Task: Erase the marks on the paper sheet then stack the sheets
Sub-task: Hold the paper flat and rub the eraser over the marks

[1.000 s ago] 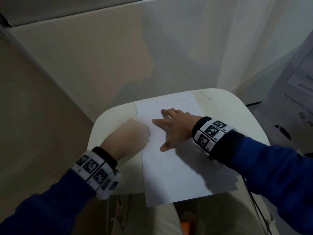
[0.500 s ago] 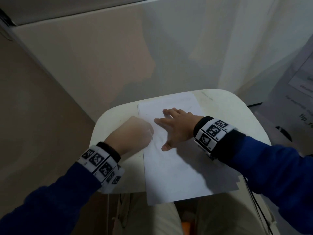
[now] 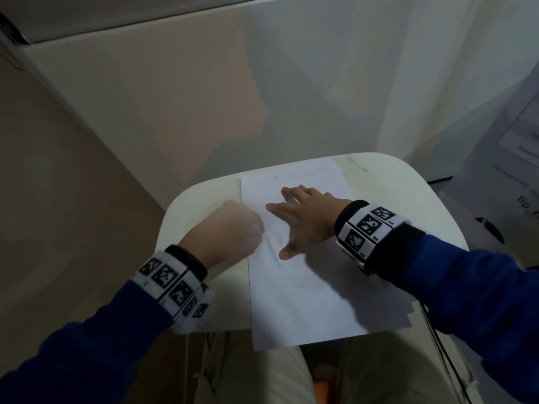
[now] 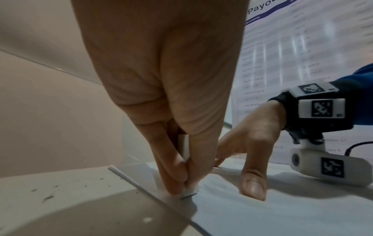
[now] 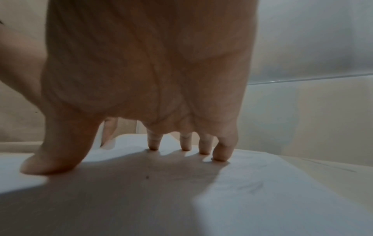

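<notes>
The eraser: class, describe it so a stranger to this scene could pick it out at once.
Start at the small white table, then the paper sheet on it. At the sheet's left edge, the left hand pinches a small white eraser upright, tip on the paper; the right hand holds nothing.

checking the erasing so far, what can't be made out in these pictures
- Eraser: hidden by the left hand in the head view; in the left wrist view only its tip shows below the grip.
- Marks on the paper sheet: too faint and dim to read in the head view; the right hand covers part.
- Number of sheets: only edge lines show at the far left corner.
- Wall chart: blurred, cut off.
</notes>
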Demonstrator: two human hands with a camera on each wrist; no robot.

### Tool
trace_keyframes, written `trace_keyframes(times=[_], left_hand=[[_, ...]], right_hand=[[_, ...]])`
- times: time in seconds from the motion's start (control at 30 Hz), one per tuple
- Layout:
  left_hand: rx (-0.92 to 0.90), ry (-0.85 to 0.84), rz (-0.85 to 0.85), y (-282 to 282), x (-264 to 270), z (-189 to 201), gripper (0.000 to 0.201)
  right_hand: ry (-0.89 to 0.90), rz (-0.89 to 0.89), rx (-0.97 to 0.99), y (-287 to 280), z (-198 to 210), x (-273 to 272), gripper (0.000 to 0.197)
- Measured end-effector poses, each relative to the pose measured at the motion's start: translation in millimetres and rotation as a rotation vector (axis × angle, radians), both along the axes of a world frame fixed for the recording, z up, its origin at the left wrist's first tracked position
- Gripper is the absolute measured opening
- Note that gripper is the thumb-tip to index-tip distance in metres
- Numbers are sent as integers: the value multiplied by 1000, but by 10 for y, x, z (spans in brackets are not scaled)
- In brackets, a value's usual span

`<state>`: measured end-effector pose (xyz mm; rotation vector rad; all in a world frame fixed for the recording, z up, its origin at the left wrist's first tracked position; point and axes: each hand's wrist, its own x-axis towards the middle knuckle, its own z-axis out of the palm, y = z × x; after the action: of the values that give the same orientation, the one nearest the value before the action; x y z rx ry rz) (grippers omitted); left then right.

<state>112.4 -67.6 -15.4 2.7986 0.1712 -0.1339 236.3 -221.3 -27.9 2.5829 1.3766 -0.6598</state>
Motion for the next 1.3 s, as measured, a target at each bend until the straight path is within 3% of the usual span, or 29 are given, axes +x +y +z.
trace_keyframes(times=[0.27, 0.43, 0.8, 1.0, 1.3], left_hand=[[-5, 24, -6, -7, -49, 45, 14], [3, -87, 33, -66, 119, 59, 17], [24, 114, -98, -158, -12, 66, 18], [51, -30, 8, -100, 246, 93, 19], [2, 70, -115, -233, 23, 64, 21]], right_hand=[[5, -22, 9, 4, -37, 0, 111], [3, -15, 12, 14, -55, 6, 114], [19, -22, 21, -14, -49, 10, 114], [12, -18, 29, -1, -37, -6, 113], [32, -16, 29, -30, -43, 5, 115]])
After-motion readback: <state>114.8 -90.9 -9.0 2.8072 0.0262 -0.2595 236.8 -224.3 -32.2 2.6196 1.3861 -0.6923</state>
